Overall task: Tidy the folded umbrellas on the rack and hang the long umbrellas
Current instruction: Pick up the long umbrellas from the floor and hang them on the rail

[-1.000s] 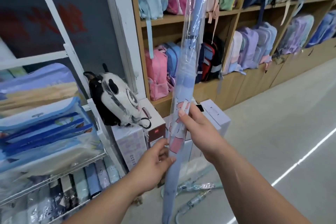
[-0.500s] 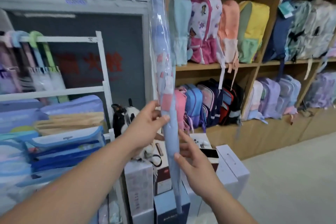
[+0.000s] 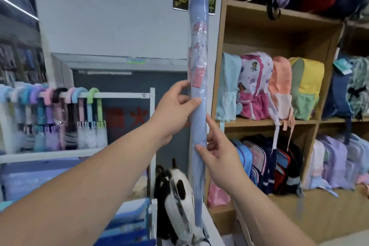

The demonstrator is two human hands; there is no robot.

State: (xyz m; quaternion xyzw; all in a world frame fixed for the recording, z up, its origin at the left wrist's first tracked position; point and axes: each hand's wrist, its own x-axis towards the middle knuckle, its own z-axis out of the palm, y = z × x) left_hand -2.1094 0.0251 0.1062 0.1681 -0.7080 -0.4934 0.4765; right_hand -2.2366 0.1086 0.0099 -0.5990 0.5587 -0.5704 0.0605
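A long light-blue umbrella [image 3: 198, 50] in a clear plastic sleeve stands upright in the middle of the view, its top out of frame. My left hand [image 3: 175, 106] grips it at mid-height, thumb in front and fingers behind. Just below, my right hand [image 3: 217, 152] holds it too, with thumb and fingers around the shaft. At the left, a white rack rail [image 3: 121, 95] carries several long umbrellas [image 3: 93, 114] hanging by their curved coloured handles.
A black-and-white panda-shaped bag [image 3: 177, 199] sits on boxes right below the umbrella. Blue folders [image 3: 127, 223] lie on the rack's lower shelf. Wooden shelves [image 3: 265, 122] full of backpacks fill the right side. A grey wall is behind.
The view has tilted up, bringing the rail of hanging umbrellas into sight. The umbrella is raised higher and held more upright, and both hands have risen with it.
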